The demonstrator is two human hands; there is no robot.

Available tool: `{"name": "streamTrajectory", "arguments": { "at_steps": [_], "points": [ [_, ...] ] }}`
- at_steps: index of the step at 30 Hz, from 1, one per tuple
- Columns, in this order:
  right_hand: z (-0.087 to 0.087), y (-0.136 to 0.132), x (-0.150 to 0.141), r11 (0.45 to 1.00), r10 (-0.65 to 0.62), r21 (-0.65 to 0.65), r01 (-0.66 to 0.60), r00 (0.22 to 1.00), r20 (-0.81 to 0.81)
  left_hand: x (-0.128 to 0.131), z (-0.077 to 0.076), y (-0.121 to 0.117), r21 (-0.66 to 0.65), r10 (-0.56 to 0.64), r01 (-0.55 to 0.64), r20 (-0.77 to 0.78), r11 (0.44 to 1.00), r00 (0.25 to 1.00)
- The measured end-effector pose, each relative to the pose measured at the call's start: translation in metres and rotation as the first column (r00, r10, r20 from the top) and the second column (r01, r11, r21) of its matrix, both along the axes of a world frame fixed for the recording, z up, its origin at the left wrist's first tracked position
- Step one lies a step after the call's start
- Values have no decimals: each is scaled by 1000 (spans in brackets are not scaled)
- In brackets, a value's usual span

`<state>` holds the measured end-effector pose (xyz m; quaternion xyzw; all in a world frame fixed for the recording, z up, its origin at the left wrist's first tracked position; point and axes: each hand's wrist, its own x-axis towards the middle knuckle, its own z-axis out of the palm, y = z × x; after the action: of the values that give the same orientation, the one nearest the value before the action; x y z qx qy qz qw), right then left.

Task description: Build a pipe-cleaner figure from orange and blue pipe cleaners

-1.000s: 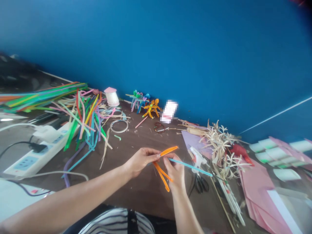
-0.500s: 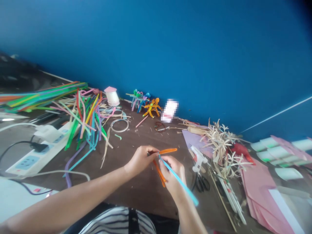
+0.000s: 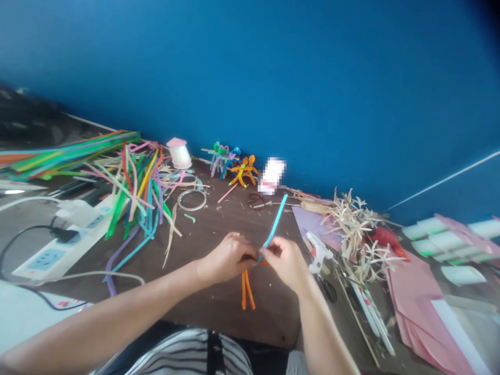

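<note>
Cyan pipe cleaner (image 3: 275, 223) now rises almost upright from the hands, having slanted down past the right wrist in the earlier view; the orange pipe cleaner (image 3: 246, 290) now drops below them as two nearly parallel legs. Labels: the only card with markings, a white card (image 3: 271, 176) against the wall, is pixelated and cannot be read; no brand or writing is legible on any item. Hand pose: both forearms reach in from the lower edge and converge over a dark wooden tabletop (image 3: 273, 317), the left hand (image 3: 228, 258) knuckles up and the right hand (image 3: 285, 259) close against it. Fingers of both hands curl inward and pinch the point where the cyan and orange stems cross, mostly hiding that junction; individual fingertip contact cannot be told. Surroundings, left: a heap of multicoloured pipe cleaners (image 3: 136, 192), a white power strip (image 3: 47, 259) and a wire ring (image 3: 191, 200). Centre, by the wall: small pipe-cleaner figures (image 3: 242, 172). Right: a white hot glue gun (image 3: 318, 252) just beside the right hand, black-handled scissors (image 3: 330, 291) partly behind the right forearm, dried plant strips (image 3: 351, 224) and pink paper sheets (image 3: 414, 307)
</note>
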<state>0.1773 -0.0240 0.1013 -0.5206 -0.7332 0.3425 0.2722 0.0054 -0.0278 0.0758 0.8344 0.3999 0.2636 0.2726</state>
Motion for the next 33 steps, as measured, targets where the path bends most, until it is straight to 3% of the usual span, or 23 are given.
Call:
{"name": "streamTrajectory", "arguments": {
  "at_steps": [2, 5, 7, 9, 13, 17, 19, 21, 23, 25, 28, 33],
  "points": [
    [-7, 4, 2, 980, -36, -199, -12, 971, -235, -3, 3, 0, -51, -58, 64, 99, 997, 993],
    [-18, 6, 3, 869, -166, -476, -137, 824, -541, -7, 4, -1, -199, -76, 131, 262, 971, 962],
    [-26, 5, 1, 782, -260, -580, -228, 727, -636, -9, 2, -3, -343, -48, 185, 373, 921, 926],
    [-32, 3, -3, 736, -314, -613, -288, 657, -686, -9, 0, -4, -465, 2, 258, 487, 847, 874],
    [-39, -3, -10, 728, -399, -622, -289, 559, -727, -5, -4, -5, -594, 161, 316, 612, 740, 774],
    [-43, -9, -15, 772, -446, -609, -183, 527, -724, 1, -6, -8, -647, 332, 245, 634, 722, 698],
    [-44, -13, -17, 820, -437, -566, -86, 545, -715, 5, -7, -8, -658, 406, 193, 640, 728, 652],
    [-45, -16, -18, 873, -416, -484, 61, 612, -673, 8, -8, -8, -662, 464, 124, 634, 739, 619],
    [-44, -20, -19, 924, -369, -312, 220, 726, -580, 10, -9, -7, -664, 502, 39, 601, 747, 622],
    [-40, -24, -19, 953, -301, -102, 286, 845, -442, 10, -10, -6, -651, 522, -70, 535, 756, 664],
    [-32, -31, -18, 973, -198, 73, 221, 951, -239, 9, -12, -3, -558, 511, -237, 406, 795, 758],
    [-19, -38, -17, 974, -91, 205, 92, 996, -16, 4, -16, -1, -291, 434, -362, 239, 886, 869]
  ]
}}
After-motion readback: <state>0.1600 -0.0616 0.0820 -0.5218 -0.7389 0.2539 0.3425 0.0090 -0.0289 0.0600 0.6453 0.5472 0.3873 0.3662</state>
